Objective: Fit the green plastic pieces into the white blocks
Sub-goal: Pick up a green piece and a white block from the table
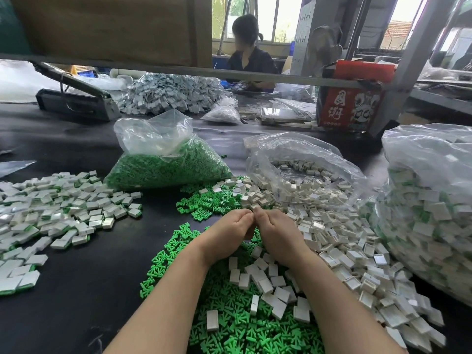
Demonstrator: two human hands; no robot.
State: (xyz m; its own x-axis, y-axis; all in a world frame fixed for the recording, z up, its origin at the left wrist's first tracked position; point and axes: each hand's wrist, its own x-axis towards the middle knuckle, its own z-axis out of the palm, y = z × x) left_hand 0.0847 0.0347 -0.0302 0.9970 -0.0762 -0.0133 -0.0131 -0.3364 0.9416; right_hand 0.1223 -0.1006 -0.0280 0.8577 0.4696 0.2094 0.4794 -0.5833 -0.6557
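Green plastic pieces [237, 315], small and forked like little branching clips, lie heaped on the black mat [84, 290] under and between both forearms, too many to count. White blocks [339, 254], flat, glossy rectangular shells, spill in a loose drift beside the right hand [277, 232] and out toward the right, also past counting. Both hands meet fingertip to fingertip above the mat, backs up, wrists bent slightly inward, fingers curled. The right hand pinches a single white block [255, 206] at its fingertips, and the left hand [227, 232] curls its fingers against the same spot; whether it holds a green piece I cannot tell, since the fingers hide it. Beyond the hands sit three clear, crinkled plastic bags: a green bag [166, 162] packed with green pieces ahead and left of the left hand, an open white bag [301, 172] ahead of the right hand with blocks spilling from its mouth, and a big bag [429, 213] far to the right, stuffed with white blocks showing green edges. Well left of the left hand spreads a finished pile [53, 210] of white blocks with green edges showing. Farther back, another person [249, 54] sits at the bench.
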